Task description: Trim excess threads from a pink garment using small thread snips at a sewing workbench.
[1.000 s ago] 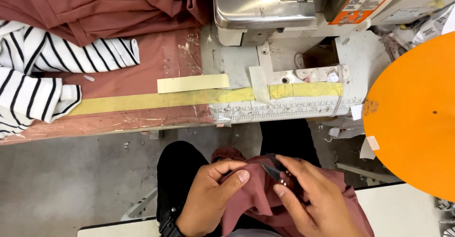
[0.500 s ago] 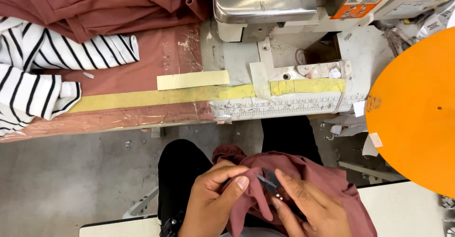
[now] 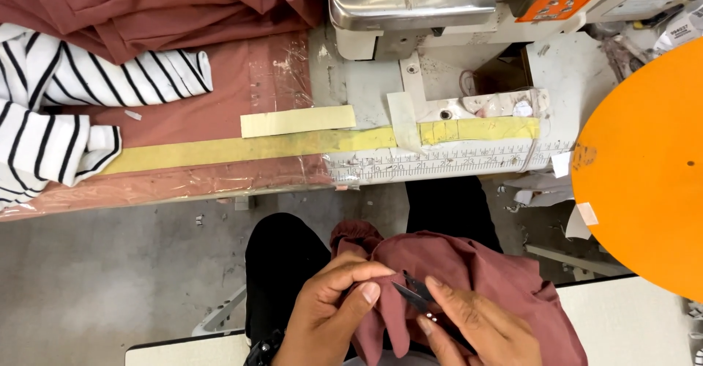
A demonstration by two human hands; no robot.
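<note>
maroon cloth (image 3: 469, 278) lies bunched in my lap, below the table (image 3: 220, 183) edge. my left hand (image 3: 333, 311) has its fingers (image 3: 370, 293) clamped on a fold of it; my right hand (image 3: 480, 329) has its fingers closed round small dark snips (image 3: 411, 293), blades at the fold. both wrists are cut off by the frame's bottom edge, and the snips' handle is hidden in my palm. since half a second ago my hands sit slightly lower and closer together.
</note>
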